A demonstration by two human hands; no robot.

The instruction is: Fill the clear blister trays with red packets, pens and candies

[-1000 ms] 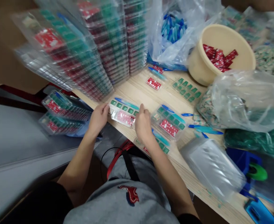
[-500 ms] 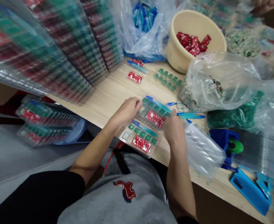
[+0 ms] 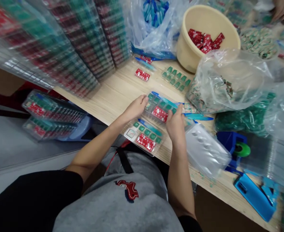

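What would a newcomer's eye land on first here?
Probably the tall stacks of clear packages, showing red and green, filling the upper left. Then the cream bucket at the top, right of centre, with red packets inside. Mid-frame, the left hand and right hand hold a filled clear pack at its ends.
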